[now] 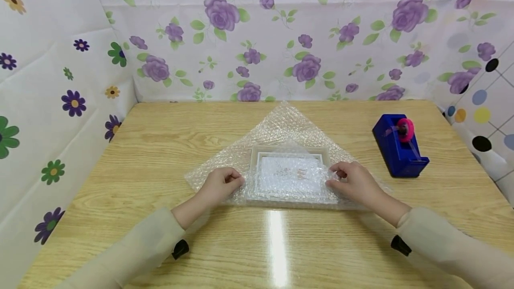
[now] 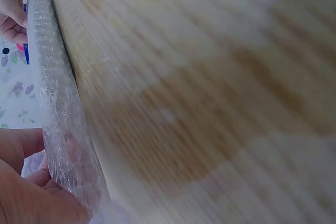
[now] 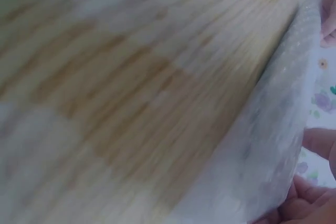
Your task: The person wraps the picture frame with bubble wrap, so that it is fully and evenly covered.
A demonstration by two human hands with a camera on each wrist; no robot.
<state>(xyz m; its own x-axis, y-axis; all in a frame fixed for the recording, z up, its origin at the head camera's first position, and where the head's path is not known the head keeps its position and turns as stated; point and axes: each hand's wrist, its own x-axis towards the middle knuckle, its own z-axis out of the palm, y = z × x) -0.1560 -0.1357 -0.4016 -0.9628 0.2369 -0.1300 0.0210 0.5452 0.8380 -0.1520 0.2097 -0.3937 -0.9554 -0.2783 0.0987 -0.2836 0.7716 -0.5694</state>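
Note:
A sheet of clear bubble wrap (image 1: 285, 121) lies on the table, one corner pointing to the back. On it rests a light-coloured picture frame (image 1: 254, 160), with its near part covered by a folded-over flap of the wrap. My left hand (image 1: 221, 185) pinches the wrap just left of the frame. On the other side, my right hand (image 1: 355, 183) pinches the wrap by the frame's right edge. The left wrist view shows the thumb (image 2: 30, 141) over the bubble wrap (image 2: 55, 87) with fingers behind it. In the right wrist view, the wrap (image 3: 262, 124) runs along the fingers.
A blue tape dispenser (image 1: 395, 150) with a pink tape roll (image 1: 405, 130) stands to the right of the wrap. The wooden table (image 1: 168, 133) meets flower-patterned sheets (image 1: 249, 48) at the back and left side.

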